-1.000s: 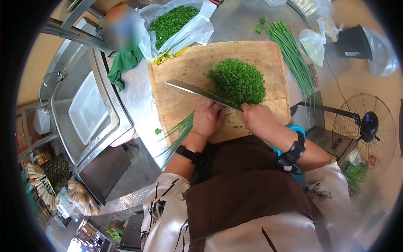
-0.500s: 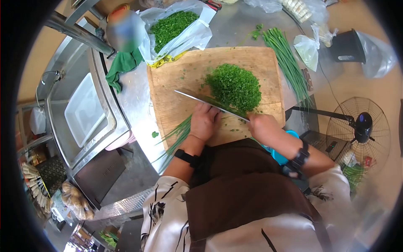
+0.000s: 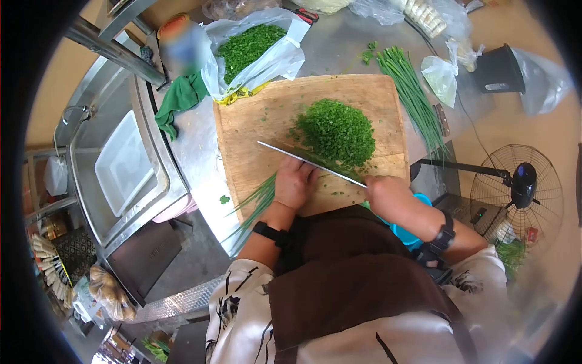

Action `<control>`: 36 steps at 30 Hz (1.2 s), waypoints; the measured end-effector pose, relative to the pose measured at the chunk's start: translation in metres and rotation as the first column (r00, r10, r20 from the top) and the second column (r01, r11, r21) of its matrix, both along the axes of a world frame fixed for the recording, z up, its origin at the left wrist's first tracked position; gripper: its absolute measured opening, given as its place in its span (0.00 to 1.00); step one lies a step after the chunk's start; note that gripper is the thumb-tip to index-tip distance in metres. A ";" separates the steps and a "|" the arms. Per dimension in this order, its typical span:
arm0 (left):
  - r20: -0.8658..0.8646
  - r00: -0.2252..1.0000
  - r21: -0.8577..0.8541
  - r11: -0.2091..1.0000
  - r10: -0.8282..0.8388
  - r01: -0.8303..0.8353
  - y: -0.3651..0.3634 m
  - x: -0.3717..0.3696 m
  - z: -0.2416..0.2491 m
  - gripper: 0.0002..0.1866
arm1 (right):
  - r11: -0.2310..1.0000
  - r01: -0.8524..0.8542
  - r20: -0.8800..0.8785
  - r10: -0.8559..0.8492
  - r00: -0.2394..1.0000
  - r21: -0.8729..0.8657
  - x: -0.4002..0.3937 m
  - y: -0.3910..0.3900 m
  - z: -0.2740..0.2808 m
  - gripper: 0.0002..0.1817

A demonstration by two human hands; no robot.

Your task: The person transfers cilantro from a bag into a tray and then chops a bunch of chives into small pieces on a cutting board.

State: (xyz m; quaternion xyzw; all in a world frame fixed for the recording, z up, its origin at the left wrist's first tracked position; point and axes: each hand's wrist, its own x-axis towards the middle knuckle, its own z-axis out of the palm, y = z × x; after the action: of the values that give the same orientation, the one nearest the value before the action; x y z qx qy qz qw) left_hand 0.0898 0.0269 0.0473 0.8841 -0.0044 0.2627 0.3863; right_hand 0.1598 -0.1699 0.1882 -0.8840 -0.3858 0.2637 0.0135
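My right hand (image 3: 386, 193) is closed round the handle of a long kitchen knife (image 3: 312, 162). Its blade slants up to the left over the wooden cutting board (image 3: 242, 121). Close against the blade, my left hand (image 3: 296, 182) has its fingers curled over a bunch of green onions (image 3: 257, 199), whose long leaves trail off the board's left edge. The cut ends under my fingers are hidden. Beyond the knife lies a heaped pile of chopped green onion (image 3: 338, 130).
At the back left, a plastic bag (image 3: 291, 54) holds more chopped greens, beside a green cloth (image 3: 180, 100). Whole green onions (image 3: 412, 91) and a second knife (image 3: 442, 119) lie right of the board. A sink (image 3: 163, 188) is on the left, a fan (image 3: 522, 182) on the right.
The knife and my right hand have shifted slightly down and to the right. My left hand keeps its hold on the green onions. The whole view has moved a little.
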 end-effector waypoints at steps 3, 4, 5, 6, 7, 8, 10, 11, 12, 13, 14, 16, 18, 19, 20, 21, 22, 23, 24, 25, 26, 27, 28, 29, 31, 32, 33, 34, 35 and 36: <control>-0.018 1.000 0.019 1.000 0.003 -0.003 0.001 -0.002 -0.001 0.06 | 0.988 0.048 -0.033 -0.043 0.999 0.149 0.010 0.026 -0.039 0.08; -0.041 0.999 0.023 1.000 0.000 0.001 0.001 -0.002 0.000 0.06 | 0.987 0.044 -0.037 -0.039 0.999 0.155 0.014 0.035 -0.040 0.08; -0.067 0.998 0.028 1.000 -0.009 0.011 0.001 -0.005 0.001 0.06 | 0.986 0.048 -0.045 -0.042 0.998 0.162 0.016 0.042 -0.040 0.09; -0.094 0.995 0.031 0.999 -0.016 0.019 0.001 -0.009 0.002 0.07 | 0.984 0.059 -0.051 -0.051 0.997 0.170 0.015 0.045 -0.039 0.09; -0.111 0.994 0.036 0.999 -0.017 0.021 0.001 -0.009 0.001 0.08 | 0.982 0.055 -0.039 -0.048 0.998 0.181 0.015 0.042 -0.038 0.09; -0.127 0.992 0.038 0.999 -0.015 0.020 0.001 -0.008 0.001 0.10 | 0.981 0.046 -0.026 -0.042 0.999 0.190 0.014 0.037 -0.038 0.09; -0.064 0.998 0.036 0.999 -0.002 0.005 0.002 -0.005 0.000 0.08 | 0.984 0.044 -0.013 -0.042 0.999 0.173 0.014 0.027 -0.028 0.09; -0.046 0.999 0.027 1.000 0.002 -0.001 0.000 -0.008 -0.002 0.06 | 0.988 0.063 -0.023 -0.060 0.998 0.144 0.009 0.021 -0.014 0.09; -0.030 1.000 0.024 1.000 0.004 -0.003 0.000 -0.008 0.001 0.07 | 0.990 0.086 -0.033 -0.083 0.996 0.113 0.005 0.016 -0.002 0.09; -0.012 1.000 0.022 1.000 0.004 -0.004 0.001 -0.006 0.004 0.07 | 0.996 0.072 -0.033 -0.070 0.997 0.061 0.002 0.010 0.007 0.09; 0.007 1.000 0.020 1.000 0.002 -0.002 0.001 -0.004 0.006 0.07 | 0.998 0.058 -0.034 -0.058 0.998 0.010 0.001 0.005 0.015 0.09; -0.007 1.000 0.013 1.000 0.010 -0.010 0.000 -0.004 0.005 0.08 | 0.998 0.048 -0.043 -0.050 0.998 -0.035 0.001 0.005 0.013 0.09; -0.025 1.000 0.012 1.000 0.016 -0.016 0.000 -0.006 0.001 0.08 | 0.998 0.053 -0.061 -0.054 0.997 -0.021 0.003 0.011 -0.009 0.09; -0.032 0.999 0.015 1.000 0.013 -0.012 0.000 -0.007 -0.002 0.08 | 0.999 0.050 -0.056 -0.049 0.997 0.019 0.004 0.019 -0.023 0.09; -0.038 0.999 0.019 1.000 0.008 -0.007 0.000 -0.007 -0.003 0.08 | 0.997 0.049 -0.049 -0.046 0.998 0.061 0.006 0.031 -0.037 0.09; -0.046 0.999 0.014 1.000 0.002 -0.002 0.000 -0.006 -0.003 0.08 | 0.993 0.042 -0.039 -0.038 0.999 0.107 0.009 0.040 -0.044 0.09; -0.056 0.998 0.013 1.000 -0.004 0.005 0.001 -0.008 -0.002 0.08 | 0.991 0.044 -0.041 -0.039 0.998 0.126 0.012 0.044 -0.044 0.09; -0.066 0.998 0.012 1.000 -0.020 0.021 0.001 -0.010 -0.001 0.07 | 0.988 0.056 -0.044 -0.050 0.998 0.144 0.012 0.046 -0.045 0.10; -0.064 0.998 0.017 1.000 -0.020 0.021 0.002 -0.011 0.000 0.07 | 0.984 0.064 -0.037 -0.058 0.998 0.165 0.013 0.048 -0.043 0.10; -0.059 0.998 0.019 1.000 -0.018 0.019 0.001 -0.012 0.000 0.07 | 0.980 0.054 -0.025 -0.050 0.998 0.191 0.013 0.045 -0.042 0.10; -0.054 0.998 0.018 1.000 -0.013 0.014 0.001 -0.010 0.000 0.07 | 0.976 0.041 -0.012 -0.039 0.999 0.214 0.012 0.038 -0.042 0.10; -0.050 0.999 0.024 1.000 -0.011 0.012 0.003 -0.008 -0.001 0.07 | 0.972 0.021 -0.003 -0.021 1.000 0.233 0.012 0.033 -0.039 0.11; -0.057 0.998 0.024 1.000 -0.008 0.009 0.003 -0.010 -0.003 0.07 | 0.981 0.026 -0.008 -0.025 1.000 0.191 0.008 0.026 -0.031 0.09; -0.066 0.998 0.024 1.000 -0.011 0.012 0.002 -0.013 -0.005 0.07 | 0.988 0.036 -0.015 -0.034 0.999 0.148 0.003 0.021 -0.012 0.08; -0.032 0.999 0.014 1.000 0.001 0.000 0.001 -0.012 -0.008 0.06 | 0.996 0.045 -0.025 -0.044 0.999 0.076 -0.001 0.013 0.008 0.07; -0.014 1.000 0.009 1.000 0.006 -0.006 0.000 -0.010 -0.009 0.06 | 0.998 0.043 -0.032 -0.042 0.999 0.046 -0.003 0.009 0.014 0.07; -0.010 1.000 0.003 1.000 0.004 -0.004 0.000 -0.009 -0.009 0.06 | 0.999 0.040 -0.041 -0.039 0.998 0.016 -0.003 0.007 0.016 0.06; -0.008 1.000 -0.001 1.000 0.003 -0.003 0.000 -0.009 -0.008 0.05 | 0.999 0.044 -0.040 -0.043 0.998 0.013 -0.003 0.009 0.010 0.06; -0.008 1.000 -0.005 1.000 0.003 -0.003 0.000 -0.010 -0.008 0.05 | 0.999 0.047 -0.042 -0.046 0.998 0.010 -0.002 0.014 -0.002 0.06; -0.016 1.000 -0.010 1.000 -0.009 0.009 0.001 -0.010 -0.007 0.05 | 0.999 0.049 -0.043 -0.049 0.998 0.010 0.000 0.021 -0.014 0.06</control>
State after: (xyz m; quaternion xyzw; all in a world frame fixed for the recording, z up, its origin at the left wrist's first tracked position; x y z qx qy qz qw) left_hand 0.0799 0.0280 0.0403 0.8842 -0.0039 0.2540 0.3921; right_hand 0.1596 -0.1494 0.1742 -0.8873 -0.3652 0.2799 0.0329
